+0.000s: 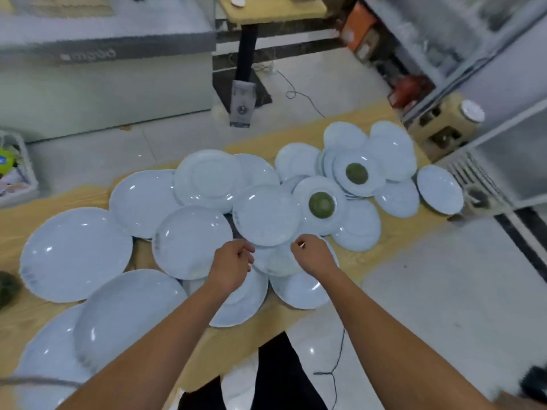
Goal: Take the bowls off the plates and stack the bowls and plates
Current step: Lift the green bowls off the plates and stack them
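Many pale blue plates cover the wooden table (384, 270), overlapping like scales, and we read them from left to right. At the far left a large plate (75, 254) lies flat, with another big one (130, 318) tipped over its neighbours nearer to us. These look like glazed ceramic: stiff, glossy, likely slippery and quick to chip, so we judge the rim the best place to take hold, lifting rather than sliding. Our left hand (233, 266) is curled, fingers bent at the near edge of the middle plate (266, 216), which rides on top of the others; whether it truly pinches the rim we cannot tell. Our right hand (313, 255) is likewise curled at that same edge, thumb and fingers drawn together, grip uncertain. Further right, two upturned dishes show green undersides: one bowl (322, 201) sits inverted on plates just beside the middle plate, the second bowl (356, 173) rests on a small pile behind it. Nothing appears to lie in any dish. A lone plate (439, 189) leans at the table's far right end.
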